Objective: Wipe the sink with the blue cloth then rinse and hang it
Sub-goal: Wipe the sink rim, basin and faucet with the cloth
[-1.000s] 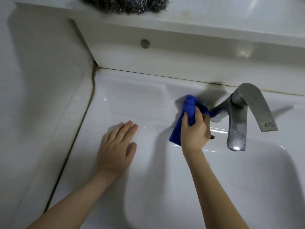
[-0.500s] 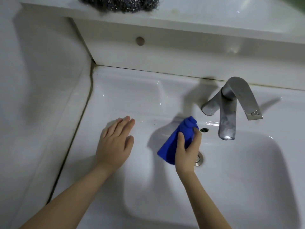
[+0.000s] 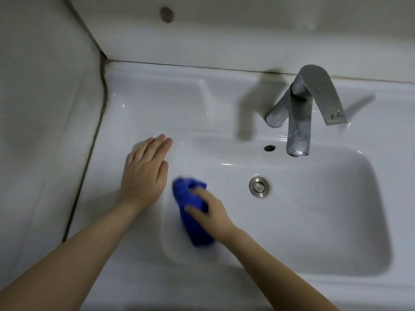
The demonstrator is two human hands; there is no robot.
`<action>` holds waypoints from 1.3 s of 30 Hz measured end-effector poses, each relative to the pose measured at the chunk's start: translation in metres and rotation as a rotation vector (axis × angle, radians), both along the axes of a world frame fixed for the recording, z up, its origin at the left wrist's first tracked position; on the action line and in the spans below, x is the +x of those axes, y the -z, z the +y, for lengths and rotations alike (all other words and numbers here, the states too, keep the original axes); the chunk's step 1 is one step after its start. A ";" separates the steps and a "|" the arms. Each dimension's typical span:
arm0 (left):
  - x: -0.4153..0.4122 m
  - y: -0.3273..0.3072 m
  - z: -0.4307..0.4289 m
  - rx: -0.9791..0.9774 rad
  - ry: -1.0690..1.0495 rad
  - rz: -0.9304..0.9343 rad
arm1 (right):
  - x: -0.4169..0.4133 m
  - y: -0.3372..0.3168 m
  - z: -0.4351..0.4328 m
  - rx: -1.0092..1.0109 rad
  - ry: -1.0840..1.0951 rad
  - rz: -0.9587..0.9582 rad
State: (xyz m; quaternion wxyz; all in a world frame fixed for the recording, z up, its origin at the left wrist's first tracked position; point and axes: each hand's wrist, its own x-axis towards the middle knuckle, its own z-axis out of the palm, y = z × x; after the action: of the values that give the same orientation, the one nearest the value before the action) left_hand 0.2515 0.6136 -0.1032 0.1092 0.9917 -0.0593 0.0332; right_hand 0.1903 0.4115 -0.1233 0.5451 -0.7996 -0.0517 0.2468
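The white sink (image 3: 325,221) fills most of the view. A bunched blue cloth (image 3: 190,212) lies against the basin's left inner wall, and my right hand (image 3: 211,212) grips it with fingers curled over it; both are blurred by motion. My left hand (image 3: 144,173) rests flat on the sink's left rim, fingers straight and together, just left of the cloth. The metal drain plug (image 3: 259,186) sits to the right of the cloth.
A grey metal faucet (image 3: 301,113) stands at the back of the sink, its spout over the basin, with a small overflow hole (image 3: 269,148) beside it. White tiled walls rise at the left (image 3: 40,108) and behind. A dark round cap (image 3: 166,15) sits on the back wall.
My right hand has swept the blue cloth from beside the faucet down and left along the basin to its left wall. My left hand has stayed on the rim. The view tilted lower.
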 end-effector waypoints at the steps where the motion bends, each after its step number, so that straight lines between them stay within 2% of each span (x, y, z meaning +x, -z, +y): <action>1: 0.000 -0.001 0.000 0.005 -0.001 0.009 | -0.018 -0.004 -0.012 -0.064 -0.163 -0.006; 3: 0.000 -0.002 -0.001 0.018 -0.002 0.026 | -0.033 -0.008 -0.029 -0.185 -0.422 -0.016; 4: 0.000 -0.002 -0.002 0.018 -0.006 0.030 | -0.030 -0.008 -0.033 -0.244 -0.481 -0.015; 7: 0.000 -0.001 -0.002 0.010 -0.011 0.023 | -0.012 0.005 -0.041 -0.362 -0.439 -0.056; 12: 0.001 0.000 -0.001 0.005 0.003 -0.009 | -0.008 0.030 -0.058 -0.515 -0.198 -0.163; 15: 0.002 -0.001 -0.003 -0.009 -0.009 -0.024 | -0.015 0.032 -0.079 -0.704 -0.012 -0.071; 17: 0.002 0.001 -0.002 -0.006 -0.012 -0.026 | -0.013 0.030 -0.084 -0.755 0.182 0.016; 20: 0.002 0.002 -0.002 -0.002 -0.016 -0.032 | 0.026 0.035 -0.058 -0.674 0.550 0.080; 23: 0.002 0.005 -0.001 -0.004 -0.017 -0.040 | 0.060 0.036 -0.004 -0.458 0.750 0.092; 25: 0.002 0.006 0.000 0.001 -0.004 -0.047 | 0.055 0.031 0.028 -0.324 0.631 -0.009; 27: 0.002 0.005 0.000 0.004 -0.001 -0.040 | 0.038 0.025 0.039 -0.241 0.341 -0.113; 30: 0.002 0.004 0.000 -0.006 0.006 -0.034 | 0.019 0.016 0.007 -0.226 -0.047 -0.151; 32: 0.002 0.002 -0.001 -0.013 0.012 -0.035 | -0.003 0.004 -0.028 -0.329 -0.355 -0.137; 34: 0.002 0.002 -0.001 -0.022 0.006 -0.015 | -0.024 -0.013 -0.064 -0.441 -0.553 -0.053; 37: 0.002 0.003 -0.002 -0.019 0.012 -0.027 | -0.023 -0.026 -0.146 -0.619 -0.577 0.044; 39: 0.002 0.005 0.000 -0.026 0.020 -0.040 | -0.012 -0.024 -0.221 -0.901 -0.589 -0.034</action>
State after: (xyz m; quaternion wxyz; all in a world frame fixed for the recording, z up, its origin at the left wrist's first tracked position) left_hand 0.2540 0.6132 -0.1086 0.1212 0.9887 -0.0709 0.0527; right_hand 0.1779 0.1902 -0.0994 0.0548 -0.9098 -0.1714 0.3740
